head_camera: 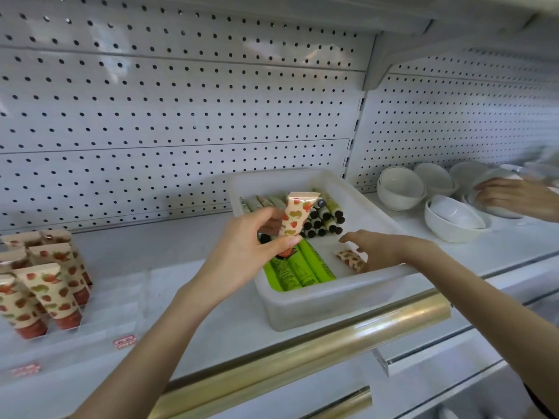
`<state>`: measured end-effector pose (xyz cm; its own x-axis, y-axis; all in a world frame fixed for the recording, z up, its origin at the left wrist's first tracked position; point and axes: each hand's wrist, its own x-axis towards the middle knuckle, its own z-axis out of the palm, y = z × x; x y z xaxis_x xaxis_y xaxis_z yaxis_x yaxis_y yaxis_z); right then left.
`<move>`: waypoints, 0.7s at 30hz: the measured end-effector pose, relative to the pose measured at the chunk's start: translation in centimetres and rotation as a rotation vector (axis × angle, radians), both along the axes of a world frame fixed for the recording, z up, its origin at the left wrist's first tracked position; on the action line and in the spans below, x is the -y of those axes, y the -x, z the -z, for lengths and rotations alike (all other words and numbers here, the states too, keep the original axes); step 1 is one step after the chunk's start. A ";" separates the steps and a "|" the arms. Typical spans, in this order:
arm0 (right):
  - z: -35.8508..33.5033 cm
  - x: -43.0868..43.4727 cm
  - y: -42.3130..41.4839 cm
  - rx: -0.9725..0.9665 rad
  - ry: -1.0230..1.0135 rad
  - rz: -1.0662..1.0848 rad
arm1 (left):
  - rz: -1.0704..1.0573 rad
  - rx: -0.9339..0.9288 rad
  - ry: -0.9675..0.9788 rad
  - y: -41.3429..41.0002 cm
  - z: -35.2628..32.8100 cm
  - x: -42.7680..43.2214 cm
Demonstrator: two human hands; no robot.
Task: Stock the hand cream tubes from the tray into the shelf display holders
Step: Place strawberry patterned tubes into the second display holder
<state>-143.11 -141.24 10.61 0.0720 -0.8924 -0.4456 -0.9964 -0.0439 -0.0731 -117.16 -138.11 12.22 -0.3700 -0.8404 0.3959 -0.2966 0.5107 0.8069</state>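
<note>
Strawberry tube (298,213), apparently cap-down, over tray (332,299)

Single head-worn camera, wide-angle, close in. Looks forward and down onto shelf (181,252), tray (332,303) at centre right, pegboard (181,116) far behind, gold rail (302,349) along near edge. Edges bowed.
</note>
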 end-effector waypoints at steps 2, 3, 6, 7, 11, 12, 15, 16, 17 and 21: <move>0.2 0.1 0.0 -0.023 -0.037 -0.002 | -0.007 -0.004 -0.010 -0.1 0.1 0.1; 0.1 0.2 0.0 -0.018 -0.045 0.003 | -0.013 -0.006 -0.011 -0.2 0.2 0.1; 0.0 0.2 -0.2 -0.005 -0.085 0.016 | -0.034 -0.014 -0.004 -0.5 0.3 0.3; 0.0 0.2 -0.3 -0.011 -0.103 0.011 | -0.039 -0.012 -0.002 -0.6 0.3 0.4; 0.0 0.2 -0.6 0.020 -0.101 -0.022 | -0.049 -0.030 0.009 -1.0 0.1 0.4; -0.1 0.2 -0.6 0.060 -0.074 -0.022 | -0.054 -0.044 0.013 -1.0 0.0 0.3; -0.4 0.2 -0.4 0.234 -0.009 0.054 | -0.061 -0.103 0.018 -1.1 -0.2 0.3; -0.3 0.2 -0.4 0.243 0.006 0.072 | -0.066 -0.116 0.022 -1.2 -0.4 0.2; -0.1 0.3 -0.4 0.211 0.016 0.071 | -0.072 -0.125 0.025 -1.2 -0.5 0.1; 0.4 0.4 -0.3 0.085 0.022 0.054 | -0.090 -0.140 0.024 -1.3 -0.5 -0.1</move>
<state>-142.83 -141.63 10.25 0.0603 -0.9056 -0.4199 -0.9876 0.0069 -0.1567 -115.87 -137.98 12.71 -0.2339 -0.8572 0.4589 -0.2276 0.5071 0.8313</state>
